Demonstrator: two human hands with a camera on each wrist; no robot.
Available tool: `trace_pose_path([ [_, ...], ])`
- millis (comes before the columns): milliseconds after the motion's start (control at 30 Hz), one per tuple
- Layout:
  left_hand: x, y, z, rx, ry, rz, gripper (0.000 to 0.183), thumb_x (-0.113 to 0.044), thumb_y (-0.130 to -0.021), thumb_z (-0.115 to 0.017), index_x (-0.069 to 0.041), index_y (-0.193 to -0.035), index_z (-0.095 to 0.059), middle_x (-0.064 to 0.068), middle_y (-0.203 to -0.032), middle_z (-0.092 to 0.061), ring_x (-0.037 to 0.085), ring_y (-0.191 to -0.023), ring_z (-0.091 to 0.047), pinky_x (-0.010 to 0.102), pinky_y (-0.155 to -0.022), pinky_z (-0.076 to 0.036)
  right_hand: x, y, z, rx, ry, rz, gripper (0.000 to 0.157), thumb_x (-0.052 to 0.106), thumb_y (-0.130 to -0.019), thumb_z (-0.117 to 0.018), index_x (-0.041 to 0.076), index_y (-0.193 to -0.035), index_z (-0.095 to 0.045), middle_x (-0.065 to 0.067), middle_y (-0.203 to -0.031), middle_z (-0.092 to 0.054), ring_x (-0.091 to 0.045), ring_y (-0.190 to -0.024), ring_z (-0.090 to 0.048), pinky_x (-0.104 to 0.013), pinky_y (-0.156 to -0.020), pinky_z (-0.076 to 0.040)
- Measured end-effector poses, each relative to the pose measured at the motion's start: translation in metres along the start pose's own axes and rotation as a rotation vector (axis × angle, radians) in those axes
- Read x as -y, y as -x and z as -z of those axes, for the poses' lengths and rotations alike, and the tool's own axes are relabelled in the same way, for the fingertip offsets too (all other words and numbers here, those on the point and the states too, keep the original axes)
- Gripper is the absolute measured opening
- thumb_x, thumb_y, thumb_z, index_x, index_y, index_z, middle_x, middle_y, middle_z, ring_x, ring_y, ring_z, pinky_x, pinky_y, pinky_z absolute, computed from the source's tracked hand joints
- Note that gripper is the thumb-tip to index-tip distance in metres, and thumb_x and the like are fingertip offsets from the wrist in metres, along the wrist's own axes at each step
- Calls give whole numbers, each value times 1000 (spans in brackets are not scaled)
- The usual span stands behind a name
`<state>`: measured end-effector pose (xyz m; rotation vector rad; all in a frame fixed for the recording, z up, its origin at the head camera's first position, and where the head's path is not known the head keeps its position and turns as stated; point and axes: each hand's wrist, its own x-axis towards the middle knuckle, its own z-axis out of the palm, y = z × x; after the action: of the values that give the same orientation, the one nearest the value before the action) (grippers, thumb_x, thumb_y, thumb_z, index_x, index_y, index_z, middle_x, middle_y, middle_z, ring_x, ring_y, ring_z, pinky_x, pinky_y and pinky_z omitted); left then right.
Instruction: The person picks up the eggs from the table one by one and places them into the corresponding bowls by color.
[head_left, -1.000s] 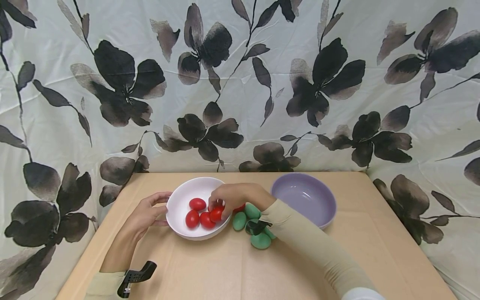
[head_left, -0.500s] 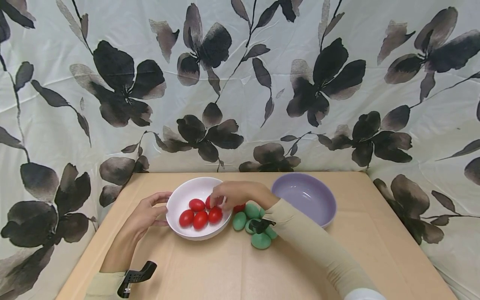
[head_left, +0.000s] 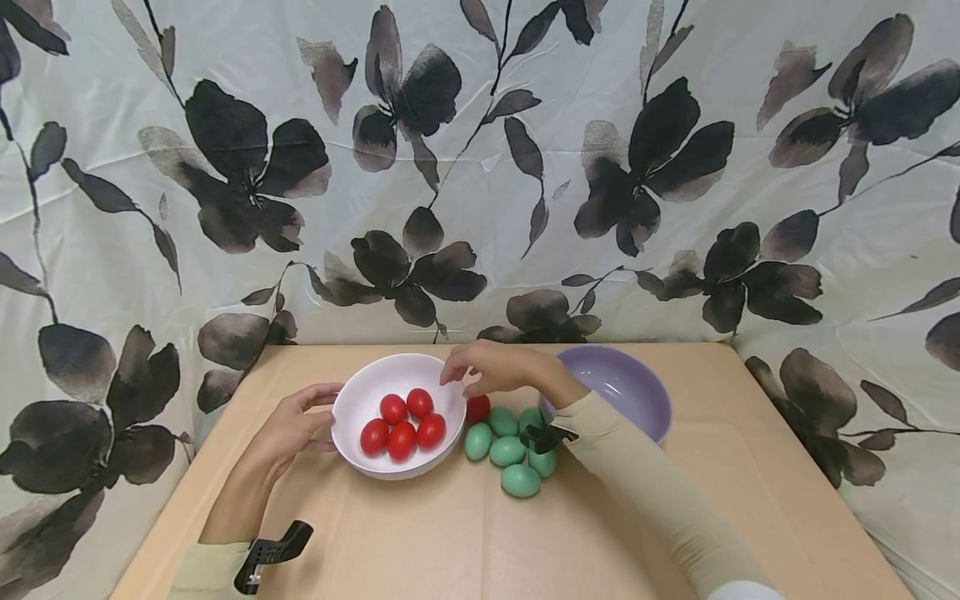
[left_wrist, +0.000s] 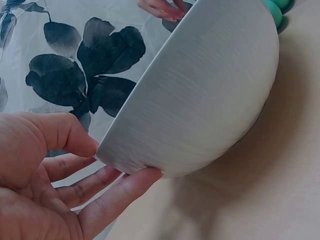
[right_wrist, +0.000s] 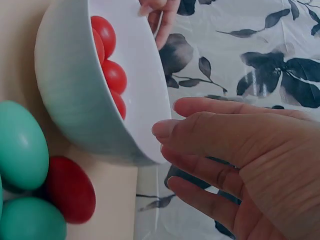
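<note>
Left of centre in the frame, the left hand (head_left: 294, 423) pinches the left edge of the white bowl (head_left: 412, 373), which opens upward and contains five red eggs (head_left: 401, 441). The right hand (head_left: 491, 367), fingers spread and slightly bent, is just beside the bowl's right rim; below it lies a loose red egg (right_wrist: 70, 190), its long axis running upper left to lower right in the right wrist view. Right of centre are green eggs (head_left: 521, 481), the lowest lying lengthwise left to right, then the upward-facing purple bowl (head_left: 622, 383).

White bowl (head_left: 408, 372), red eggs (head_left: 402, 441)
</note>
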<state>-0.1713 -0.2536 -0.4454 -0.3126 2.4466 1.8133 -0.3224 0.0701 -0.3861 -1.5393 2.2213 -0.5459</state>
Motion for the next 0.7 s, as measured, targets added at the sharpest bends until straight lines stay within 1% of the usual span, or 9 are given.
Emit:
trace_pose_path([
  [133, 0, -1, 0, 0, 2, -1, 57, -1, -95, -55, 0, -150, -42, 29, -148, -43, 43, -118, -60, 49, -75, -63, -5, 7, 4, -19, 13, 21, 34, 4, -91, -71, 4, -125, -69, -12, -123, -68, -28, -115, -65, -48, -100, -55],
  [233, 0, 0, 0, 0, 1, -2, 57, -1, -95, -55, 0, -150, -42, 29, -148, -44, 42, -117, -61, 49, -75, -63, -10, 11, 5, -34, 9, 9, 33, 4, -91, -71, 5, -124, -70, -12, -122, -68, -30, -114, -66, -48, -99, -56],
  [300, 0, -1, 0, 0, -1, -3, 57, -2, -95, -55, 0, -150, -41, 29, -148, -44, 42, -117, -61, 49, -75, -63, -14, 13, 5, -43, 10, -1, 32, 3, -91, -70, 6, -123, -70, -10, -122, -69, -28, -113, -67, -47, -99, -56],
  [467, 1, -1, 0, -2, -6, -5, 56, -2, -96, -56, 0, -150, -42, 29, -148, -44, 41, -116, -62, 49, -75, -63, -22, 18, 5, -56, 13, -1, 31, 2, -90, -70, 6, -121, -70, -9, -119, -70, -27, -110, -68, -47, -98, -57],
  [533, 1, 0, 0, -1, -6, -7, 56, -2, -96, -56, 0, -150, -42, 29, -148, -44, 39, -115, -63, 49, -75, -63, -24, 20, 4, -58, 3, 1, 31, 1, -89, -70, 6, -120, -70, -11, -118, -70, -28, -110, -68, -49, -98, -57],
  [633, 1, 0, 1, 2, -2, -10, 56, -2, -95, -56, 0, -150, -42, 29, -147, -44, 36, -112, -64, 49, -75, -63, -28, 22, 3, -51, -4, -20, 30, 1, -89, -70, 8, -119, -71, -9, -117, -70, -27, -110, -68, -47, -98, -57],
  [700, 0, 0, 1, 4, 2, -14, 57, -1, -94, -56, 0, -150, -42, 29, -147, -44, 33, -109, -65, 48, -74, -63, -32, 23, 1, -38, -6, -43, 31, 2, -90, -70, 10, -119, -71, -8, -118, -71, -23, -111, -68, -43, -99, -56],
])
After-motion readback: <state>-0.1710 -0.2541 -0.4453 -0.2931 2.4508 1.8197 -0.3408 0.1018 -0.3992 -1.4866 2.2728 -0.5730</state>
